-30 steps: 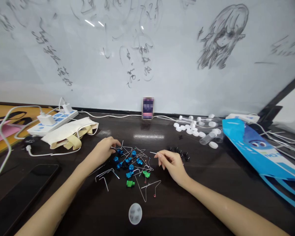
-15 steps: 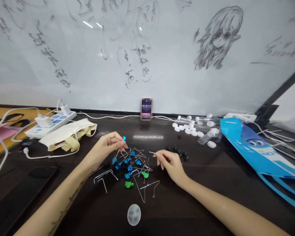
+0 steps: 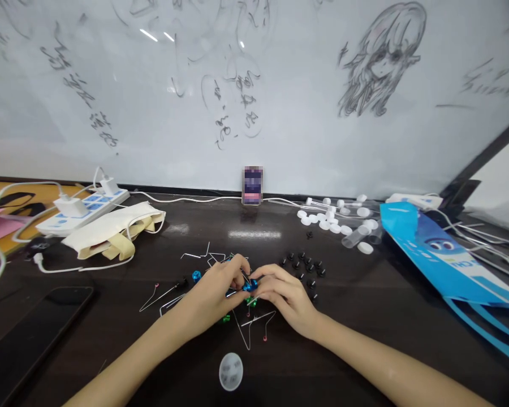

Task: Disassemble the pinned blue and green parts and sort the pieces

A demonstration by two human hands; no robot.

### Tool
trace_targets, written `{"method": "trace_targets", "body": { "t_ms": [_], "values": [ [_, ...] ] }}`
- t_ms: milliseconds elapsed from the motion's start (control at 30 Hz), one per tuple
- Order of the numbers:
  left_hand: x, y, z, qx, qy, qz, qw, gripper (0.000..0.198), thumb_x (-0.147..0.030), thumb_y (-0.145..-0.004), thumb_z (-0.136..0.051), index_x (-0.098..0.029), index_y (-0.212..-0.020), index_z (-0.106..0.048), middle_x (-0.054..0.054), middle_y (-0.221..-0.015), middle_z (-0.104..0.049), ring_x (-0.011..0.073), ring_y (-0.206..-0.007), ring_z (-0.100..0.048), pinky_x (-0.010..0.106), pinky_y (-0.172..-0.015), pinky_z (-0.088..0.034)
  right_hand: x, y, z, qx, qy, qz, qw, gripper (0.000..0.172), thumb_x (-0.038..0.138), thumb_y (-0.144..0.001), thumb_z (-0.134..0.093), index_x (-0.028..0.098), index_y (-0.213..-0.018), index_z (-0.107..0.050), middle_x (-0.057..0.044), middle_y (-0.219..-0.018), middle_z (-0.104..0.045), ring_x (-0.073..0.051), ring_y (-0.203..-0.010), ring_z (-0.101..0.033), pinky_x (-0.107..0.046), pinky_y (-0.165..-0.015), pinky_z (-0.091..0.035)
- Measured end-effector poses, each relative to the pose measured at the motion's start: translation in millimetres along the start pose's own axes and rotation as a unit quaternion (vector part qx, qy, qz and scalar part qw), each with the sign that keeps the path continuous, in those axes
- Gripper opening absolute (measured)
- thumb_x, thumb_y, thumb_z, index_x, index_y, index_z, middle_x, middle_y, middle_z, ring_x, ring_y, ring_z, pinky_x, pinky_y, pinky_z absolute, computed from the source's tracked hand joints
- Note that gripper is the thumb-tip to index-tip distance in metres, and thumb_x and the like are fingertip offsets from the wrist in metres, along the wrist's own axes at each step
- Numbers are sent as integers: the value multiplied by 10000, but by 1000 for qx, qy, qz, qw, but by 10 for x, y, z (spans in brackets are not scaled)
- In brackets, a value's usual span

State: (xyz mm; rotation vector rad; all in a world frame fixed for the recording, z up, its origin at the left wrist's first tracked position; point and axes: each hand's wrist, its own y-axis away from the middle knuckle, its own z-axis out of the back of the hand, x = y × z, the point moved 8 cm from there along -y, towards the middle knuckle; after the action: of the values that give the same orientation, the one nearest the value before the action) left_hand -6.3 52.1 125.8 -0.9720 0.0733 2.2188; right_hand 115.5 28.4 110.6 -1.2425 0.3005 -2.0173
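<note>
My left hand [image 3: 220, 282] is closed, its thumb and fingers pinching a small blue metal fitting [image 3: 250, 286] above a loose pile. My right hand [image 3: 288, 294] meets it from the other side, fingertips pressed together at the fitting. A thin metal rod [image 3: 253, 301] shows by the right fingertips; its far end is hidden. Under and around the hands lie bent metal wires [image 3: 249, 336], green fittings [image 3: 225, 319] partly covered by the left hand, and another blue fitting [image 3: 196, 276]. Hex keys [image 3: 169, 305] rest beside my left wrist.
Several small black thumbscrew-like parts [image 3: 308, 261] lie right of the hands. White caps [image 3: 335, 228] and clear tubes [image 3: 352, 238] sit farther back. A translucent disc [image 3: 231, 371] is in front. A dark phone [image 3: 38, 333], cream pouch [image 3: 114, 226] and blue bag [image 3: 432, 249] flank the area.
My left hand has come right and down with the blue fitting, and my right hand has moved slightly left and down. They were apart and now meet over the pile.
</note>
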Motion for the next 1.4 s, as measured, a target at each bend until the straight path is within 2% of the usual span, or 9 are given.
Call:
{"method": "trace_targets", "body": {
  "t_ms": [233, 400, 467, 600, 733, 867, 1033, 1167, 1400],
  "values": [
    [-12, 14, -44, 18, 22, -13, 1000, 276, -118, -810, -541, -234, -1035, -433, -68, -684, -489, 110, -590, -477, 232, -575, -345, 13, -14, -34, 20, -29, -16, 999, 188, 131, -915, -504, 194, -923, -681, -73, -1131, -585, -178, -995, -579, -327, -872, -464],
    [-4, 9, 28, 16, 78, 4, 997, 313, -184, -796, -607, -240, -1051, -433, -42, -798, -554, 117, -656, -515, 245, -615, -407, -50, -33, -12, -12, -113, -75, 991, 180, 165, -904, -538, 195, -856, -708, -65, -1062, -591, -189, -997, -571, -329, -878, -444],
    [10, 0, 135, -2, 122, 9, 993, 433, -254, -729, -710, -244, -1069, -443, -3, -970, -584, 143, -804, -560, 278, -728, -454, -163, -22, 10, -59, -207, -134, 967, 180, 196, -902, -549, 190, -817, -708, -58, -1075, -566, -169, -928, -591, -316, -847, -460],
    [99, -35, 267, -39, 196, 17, 980, 649, -283, -576, -833, -239, -1119, -480, 43, -1123, -576, 201, -1016, -549, 361, -913, -435, -339, 38, -16, -149, -410, -215, 874, 166, 214, -892, -574, 174, -777, -687, -38, -1139, -519, -135, -886, -605, -296, -870, -464],
    [296, -35, 216, -138, 313, 87, 936, 620, -250, -626, -801, -209, -1141, -460, 39, -964, -631, 176, -826, -603, 374, -799, -494, -348, 83, -106, -178, -506, -250, 806, 94, 194, -864, -620, 172, -898, -704, -28, -961, -582, -148, -935, -609, -288, -929, -445],
    [225, -27, 54, -143, 313, 77, 936, 388, -230, -642, -791, -182, -988, -625, 36, -873, -643, 175, -800, -600, 344, -775, -489, -285, 108, -204, -178, -545, -258, 778, 103, 180, -860, -627, 165, -920, -709, -20, -840, -606, -131, -893, -607, -278, -913, -459],
    [125, 14, 24, -163, 290, 44, 942, 158, -233, -713, -736, -215, -870, -723, 43, -926, -613, 183, -859, -590, 324, -781, -485, -214, 119, -262, -165, -534, -261, 787, 96, 169, -865, -618, 155, -849, -712, -35, -911, -634, -109, -861, -600, -263, -894, -471],
    [109, 12, 17, -163, 331, 40, 929, 94, -224, -754, -698, -198, -841, -720, 51, -944, -621, 185, -890, -600, 306, -790, -484, -129, 88, -246, -139, -484, -256, 825, 124, 216, -857, -627, 144, -786, -698, -58, -1039, -630, -146, -869, -626, -316, -852, -505],
    [175, 5, -75, -60, 508, 120, 851, 162, -294, -839, -624, -163, -926, -660, 62, -967, -667, 160, -847, -639, 294, -797, -513, -82, 8, 111, -159, -245, -236, 927, 227, 341, -894, -558, 145, -850, -662, -35, -692, -656, -132, -585, -617, -240, -534, -473]
  ]
}}
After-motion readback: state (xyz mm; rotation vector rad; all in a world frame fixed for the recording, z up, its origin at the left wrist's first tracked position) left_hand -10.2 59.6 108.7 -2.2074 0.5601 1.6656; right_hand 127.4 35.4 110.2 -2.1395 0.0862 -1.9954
